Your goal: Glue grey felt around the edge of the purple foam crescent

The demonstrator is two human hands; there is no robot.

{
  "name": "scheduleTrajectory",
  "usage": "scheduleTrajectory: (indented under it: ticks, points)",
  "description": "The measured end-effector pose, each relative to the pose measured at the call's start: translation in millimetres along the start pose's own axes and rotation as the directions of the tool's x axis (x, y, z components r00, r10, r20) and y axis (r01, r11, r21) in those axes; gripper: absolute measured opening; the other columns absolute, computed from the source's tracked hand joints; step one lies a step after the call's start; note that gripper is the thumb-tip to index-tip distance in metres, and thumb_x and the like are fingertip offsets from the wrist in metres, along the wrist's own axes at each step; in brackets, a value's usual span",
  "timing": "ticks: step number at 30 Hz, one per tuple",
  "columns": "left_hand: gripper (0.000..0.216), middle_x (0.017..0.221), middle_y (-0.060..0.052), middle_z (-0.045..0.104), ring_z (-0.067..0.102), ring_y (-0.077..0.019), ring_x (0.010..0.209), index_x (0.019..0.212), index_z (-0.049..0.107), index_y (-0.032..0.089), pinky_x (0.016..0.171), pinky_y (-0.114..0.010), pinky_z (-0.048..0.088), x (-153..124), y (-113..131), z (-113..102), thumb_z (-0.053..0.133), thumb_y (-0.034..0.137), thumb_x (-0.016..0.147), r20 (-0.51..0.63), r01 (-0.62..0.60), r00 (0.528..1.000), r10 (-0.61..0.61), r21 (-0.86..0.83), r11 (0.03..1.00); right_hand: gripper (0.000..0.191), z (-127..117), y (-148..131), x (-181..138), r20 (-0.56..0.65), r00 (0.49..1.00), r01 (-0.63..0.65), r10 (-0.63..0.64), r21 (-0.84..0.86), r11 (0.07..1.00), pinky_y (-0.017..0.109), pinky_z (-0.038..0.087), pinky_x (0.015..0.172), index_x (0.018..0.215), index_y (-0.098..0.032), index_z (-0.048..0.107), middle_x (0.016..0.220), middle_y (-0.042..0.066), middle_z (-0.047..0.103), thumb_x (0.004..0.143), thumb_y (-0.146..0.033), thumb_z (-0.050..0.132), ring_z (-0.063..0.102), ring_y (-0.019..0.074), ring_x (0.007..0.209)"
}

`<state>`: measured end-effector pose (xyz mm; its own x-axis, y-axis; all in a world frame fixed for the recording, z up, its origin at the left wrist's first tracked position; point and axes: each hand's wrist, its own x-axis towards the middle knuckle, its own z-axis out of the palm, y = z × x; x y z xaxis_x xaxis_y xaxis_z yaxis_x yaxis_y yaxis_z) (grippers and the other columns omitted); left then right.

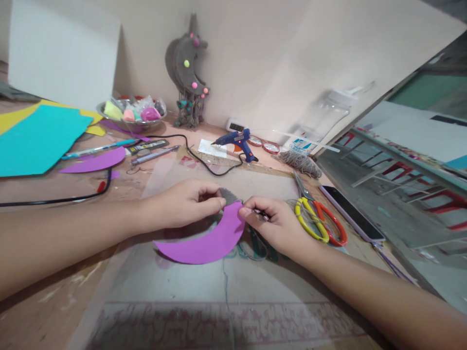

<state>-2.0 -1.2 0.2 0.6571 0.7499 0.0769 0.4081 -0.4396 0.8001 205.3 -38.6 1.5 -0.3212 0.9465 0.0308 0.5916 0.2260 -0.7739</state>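
A purple crescent cutout (pixel 207 243), its upper tip covered in grey, yarn-like wrapping (pixel 229 196), is held above the work surface. My left hand (pixel 189 201) pinches the grey tip between thumb and fingers. With closed fingers, my right hand (pixel 272 218) grips the crescent's right edge just below the wrapping. Something small and dark shows inside those right fingers, too hidden to name. Below the right hand hangs a loop of thin grey yarn (pixel 251 255). The crescent's other tip points left, free of both hands.
Scissors (pixel 321 218) and a phone (pixel 352 214) lie to the right. Behind are a blue glue gun (pixel 237 141) with its cord, a grey yarn bundle (pixel 299 164) and a bowl (pixel 131 121) of supplies. Turquoise sheets (pixel 44 141) lie left; a grey moon ornament (pixel 188 63) hangs behind.
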Motion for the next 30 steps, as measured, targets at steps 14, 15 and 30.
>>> scheduleTrajectory:
  ticks: [14, 15, 30]
  points:
    - [0.031, 0.060, 0.004, 0.050, 0.046, -0.0085, 0.055, 0.066, 0.052, 0.015, 0.051, -0.020, 0.035, 1, 1, 0, 0.044, 0.036, 0.087, -0.075, -0.036, 0.997, 0.028, -0.112, 0.993, 0.024, 0, 1, 0, 0.045, 0.999, 0.027, -0.028, 0.012, 1.000, 0.021, 0.037, 0.052, 0.066, -0.017, 0.056, 0.059, -0.002, 0.052, 0.082, -0.035, 0.054, 0.045, 0.0089, 0.053]
    - [0.031, 0.060, 0.004, 0.050, 0.046, -0.0084, 0.055, 0.066, 0.052, 0.015, 0.051, -0.020, 0.035, 1, 0, 0, 0.044, 0.035, 0.087, -0.083, -0.033, 0.996, 0.024, -0.111, 0.993, 0.024, 0, 1, 0, 0.056, 0.998, 0.036, -0.035, -0.002, 0.999, 0.021, 0.037, 0.052, 0.066, -0.017, 0.056, 0.059, -0.002, 0.052, 0.082, -0.035, 0.054, 0.045, 0.0088, 0.053]
    - [0.027, 0.055, 0.004, 0.053, 0.047, -0.0069, 0.048, 0.064, 0.055, 0.015, 0.044, -0.018, 0.032, 0, 5, -1, 0.046, 0.031, 0.085, -0.065, 0.015, 0.998, -0.020, -0.088, 0.996, 0.022, -12, 5, -4, 0.036, 0.840, 0.448, -0.542, -0.609, 0.654, 0.029, 0.039, 0.065, 0.103, -0.015, 0.055, 0.084, 0.006, 0.061, 0.092, -0.031, 0.043, 0.053, 0.0173, 0.073]
